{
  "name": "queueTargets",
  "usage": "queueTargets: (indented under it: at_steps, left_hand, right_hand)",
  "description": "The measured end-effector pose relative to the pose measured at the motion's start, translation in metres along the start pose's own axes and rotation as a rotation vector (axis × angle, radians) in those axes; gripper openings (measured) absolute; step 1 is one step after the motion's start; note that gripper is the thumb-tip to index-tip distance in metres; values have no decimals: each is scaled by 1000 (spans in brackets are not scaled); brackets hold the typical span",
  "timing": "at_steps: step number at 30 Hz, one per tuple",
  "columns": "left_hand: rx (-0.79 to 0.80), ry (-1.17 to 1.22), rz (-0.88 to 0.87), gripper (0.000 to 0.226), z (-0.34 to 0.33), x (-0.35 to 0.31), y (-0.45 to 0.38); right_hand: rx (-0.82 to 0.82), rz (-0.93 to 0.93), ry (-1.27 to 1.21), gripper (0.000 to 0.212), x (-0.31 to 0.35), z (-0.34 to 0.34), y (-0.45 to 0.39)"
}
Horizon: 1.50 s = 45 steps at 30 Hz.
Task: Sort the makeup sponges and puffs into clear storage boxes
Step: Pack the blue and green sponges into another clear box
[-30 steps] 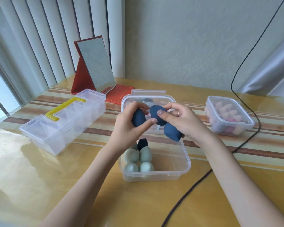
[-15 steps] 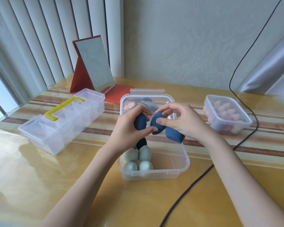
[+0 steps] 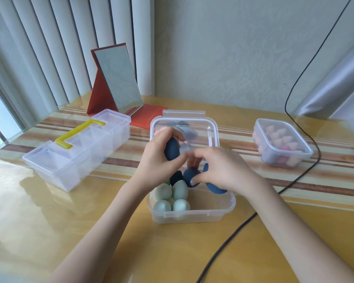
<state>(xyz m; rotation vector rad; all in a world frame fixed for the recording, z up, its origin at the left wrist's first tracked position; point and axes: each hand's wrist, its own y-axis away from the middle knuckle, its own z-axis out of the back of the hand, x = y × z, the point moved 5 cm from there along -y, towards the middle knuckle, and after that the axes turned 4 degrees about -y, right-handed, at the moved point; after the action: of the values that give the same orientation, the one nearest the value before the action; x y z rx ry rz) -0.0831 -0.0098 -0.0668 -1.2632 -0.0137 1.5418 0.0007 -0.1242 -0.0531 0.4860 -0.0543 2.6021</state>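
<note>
Right, widest thing first: the table (image 3: 49,231), glossy yellow with a striped runner (image 3: 325,186) across its far half. On the runner at 9 o'clock sits the divided box (image 3: 78,158), clear, lid shut, yellow handle on top. Dead centre, the open box (image 3: 192,213) with its lid (image 3: 184,127) lying just beyond at 12 o'clock, some darker and pink pieces dimly seen through it. Out at 3 o'clock the small box (image 3: 282,141) is packed with pink sponges. A red folding mirror (image 3: 117,78) stands at 11 o'clock against the blinds, and a dark cable (image 3: 302,176) runs down the wall and across the table from 2 towards 6 o'clock. Now the hands, both over the open box: the left hand (image 3: 155,164) has its fingers curled round an upright navy sponge (image 3: 171,148), held above the box's far edge. The right hand (image 3: 223,172) is low over the box, pinching a second navy sponge (image 3: 190,176) with its thumb while a third (image 3: 215,187) sits tucked under the palm, gripped; the fingers are blurred. Inside the box, at its left near corner, four mint sponges (image 3: 161,190) stand in a tight square, with a dark sponge (image 3: 175,177) touching them just behind.
</note>
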Motion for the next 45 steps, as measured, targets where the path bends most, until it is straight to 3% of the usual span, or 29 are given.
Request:
queueTargets:
  at_steps: [5, 10, 14, 18, 24, 28, 32, 35, 38, 45]
  left_hand:
    - [198, 254, 93, 45, -3, 0, 6]
    - [393, -78, 17, 65, -20, -1, 11]
    - [380, -186, -26, 69, -21, -3, 10]
    - [433, -243, -43, 75, -22, -2, 10]
    - [453, -232, -29, 71, -24, -1, 12]
    - [449, -233, -14, 72, -23, 2, 12]
    - [452, -237, -9, 72, -24, 3, 12]
    - [461, -244, -4, 71, -24, 2, 11]
    - [465, -243, -2, 70, -24, 3, 11]
    - [463, -229, 0, 66, -24, 6, 11]
  right_hand:
    - [-100, 7, 138, 31, -4, -10, -2]
    - [-110, -30, -43, 24, -11, -17, -3]
    - [-84, -21, -287, 34, -15, -18, 1]
    - [-31, -85, -252, 57, -23, -21, 9]
    - [-23, -71, -194, 43, -21, -13, 16]
    - [-66, -17, 49, 41, -15, -5, 19]
    - [-1, -51, -153, 44, -24, 5, 24]
    - [78, -33, -150, 48, -27, 12, 26]
    - [124, -25, -173, 34, -23, 12, 27]
    - [15, 56, -220, 20, -17, 9, 26]
